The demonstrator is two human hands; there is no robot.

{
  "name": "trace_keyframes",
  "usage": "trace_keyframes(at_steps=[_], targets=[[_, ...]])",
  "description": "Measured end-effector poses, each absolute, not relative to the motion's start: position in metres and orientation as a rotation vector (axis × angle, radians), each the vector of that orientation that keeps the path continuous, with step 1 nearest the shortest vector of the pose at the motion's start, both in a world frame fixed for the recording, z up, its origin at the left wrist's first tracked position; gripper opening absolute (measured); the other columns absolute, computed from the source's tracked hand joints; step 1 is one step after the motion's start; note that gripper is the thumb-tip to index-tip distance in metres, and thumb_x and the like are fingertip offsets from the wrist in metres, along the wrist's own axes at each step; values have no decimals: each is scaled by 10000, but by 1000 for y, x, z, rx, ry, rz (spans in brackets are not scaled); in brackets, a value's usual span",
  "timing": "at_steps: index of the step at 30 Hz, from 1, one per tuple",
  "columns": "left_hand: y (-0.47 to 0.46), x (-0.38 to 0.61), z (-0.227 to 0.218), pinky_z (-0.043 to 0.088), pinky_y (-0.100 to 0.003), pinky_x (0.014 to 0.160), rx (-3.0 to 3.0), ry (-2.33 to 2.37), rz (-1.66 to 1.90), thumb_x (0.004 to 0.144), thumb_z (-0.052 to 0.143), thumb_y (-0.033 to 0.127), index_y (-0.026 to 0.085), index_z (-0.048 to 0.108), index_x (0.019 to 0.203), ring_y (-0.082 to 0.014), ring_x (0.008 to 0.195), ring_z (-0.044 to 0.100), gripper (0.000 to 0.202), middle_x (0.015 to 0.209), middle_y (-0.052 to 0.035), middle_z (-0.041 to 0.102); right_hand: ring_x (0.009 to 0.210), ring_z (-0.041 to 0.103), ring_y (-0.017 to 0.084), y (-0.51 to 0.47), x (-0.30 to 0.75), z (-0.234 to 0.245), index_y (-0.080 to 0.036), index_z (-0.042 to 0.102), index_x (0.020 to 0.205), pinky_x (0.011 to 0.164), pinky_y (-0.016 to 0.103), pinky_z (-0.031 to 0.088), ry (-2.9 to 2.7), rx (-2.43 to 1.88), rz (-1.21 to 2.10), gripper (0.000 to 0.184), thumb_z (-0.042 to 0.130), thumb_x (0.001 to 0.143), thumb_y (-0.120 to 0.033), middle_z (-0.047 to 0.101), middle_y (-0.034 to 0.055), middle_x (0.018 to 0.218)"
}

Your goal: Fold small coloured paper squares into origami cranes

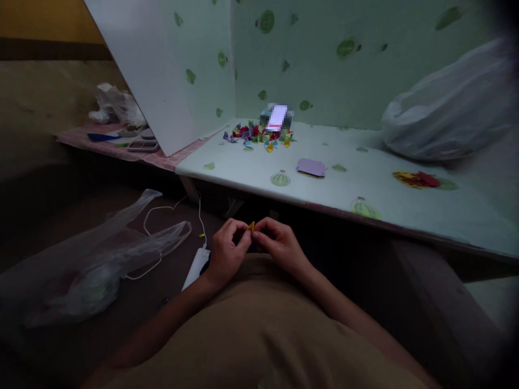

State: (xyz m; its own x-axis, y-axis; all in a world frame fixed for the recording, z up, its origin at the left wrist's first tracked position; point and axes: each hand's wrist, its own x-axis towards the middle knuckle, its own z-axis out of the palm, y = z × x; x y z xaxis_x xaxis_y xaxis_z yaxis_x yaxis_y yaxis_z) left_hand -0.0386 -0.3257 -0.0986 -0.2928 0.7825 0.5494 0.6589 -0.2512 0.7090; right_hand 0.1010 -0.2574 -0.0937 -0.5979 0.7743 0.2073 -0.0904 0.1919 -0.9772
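Between my two hands, just above my lap and below the table edge, is a small piece of yellow folded paper (252,226). My left hand (229,246) pinches it from the left with thumb and fingertips. From the other side, my right hand (280,243) pinches its right edge. On the table, a heap of small colourful folded paper cranes (251,132) lies in front of a propped phone (277,118) with a blurred screen. Nearer to me rests a stack of square paper sheets (311,167), purple on top.
Red and yellow paper pieces (417,179) lie at the right of the table (243,173). Behind them sits a large white plastic bag (441,108). A white panel (162,70) stands at left. On the floor are a clear bag (93,286), a white power strip (196,269) and cables.
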Motion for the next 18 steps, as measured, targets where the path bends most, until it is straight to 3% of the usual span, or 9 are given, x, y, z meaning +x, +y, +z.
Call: trace_keyframes(at_steps=[8,18], targets=[[-328,-39,-99,487,-259,684,1744,1769,1593,899,574,218,191,640,874,-145,742,643,75,817,-15,690,646,539,124,-258,102,-92,-181,614,801,593,240,415,-1893,-642,1207,92,604,869,-242,610,-2,720],[-328,-36,-98,475,-242,644,1744,1800,1575,876,594,218,191,628,801,-125,675,611,86,753,2,662,655,555,132,-255,104,-96,-182,627,825,603,244,430,-1911,-646,1194,113,570,895,-250,628,9,743]])
